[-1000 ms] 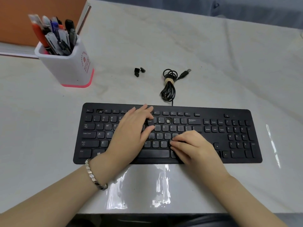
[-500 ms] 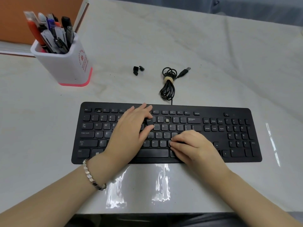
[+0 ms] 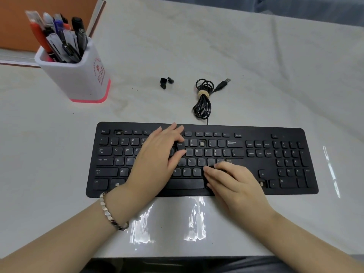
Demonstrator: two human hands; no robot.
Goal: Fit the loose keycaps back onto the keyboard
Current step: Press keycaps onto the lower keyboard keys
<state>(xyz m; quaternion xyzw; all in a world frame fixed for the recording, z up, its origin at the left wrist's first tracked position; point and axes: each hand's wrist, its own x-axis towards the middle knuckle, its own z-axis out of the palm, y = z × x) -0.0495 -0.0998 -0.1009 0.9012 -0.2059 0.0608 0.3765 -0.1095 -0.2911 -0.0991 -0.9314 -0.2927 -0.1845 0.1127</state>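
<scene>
A black keyboard (image 3: pixel 256 186) lies across the middle of the table. My left hand (image 3: pixel 155 160) rests over its left-centre keys and pinches a loose black keycap (image 3: pixel 180 145) marked "Clear" between thumb and forefinger. My right hand (image 3: pixel 232 180) lies curled over the keys right of the space bar, fingertips pressing down on a key there. Bare sockets show in the number row (image 3: pixel 201 143), in the function row (image 3: pixel 118 132) and near the arrow keys (image 3: pixel 261 183). Three loose keycaps (image 3: pixel 165 82) lie on the table behind the keyboard.
The keyboard's coiled cable with USB plug (image 3: pixel 204 95) lies behind it. A white pen holder (image 3: pixel 78 75) full of pens stands at the back left, beside an orange board (image 3: pixel 17 22). The table's front edge runs just below my forearms.
Both hands stay almost in place on the keyboard. The left hand keeps the keycap pinched; the right fingertips have shifted slightly on the keys.
</scene>
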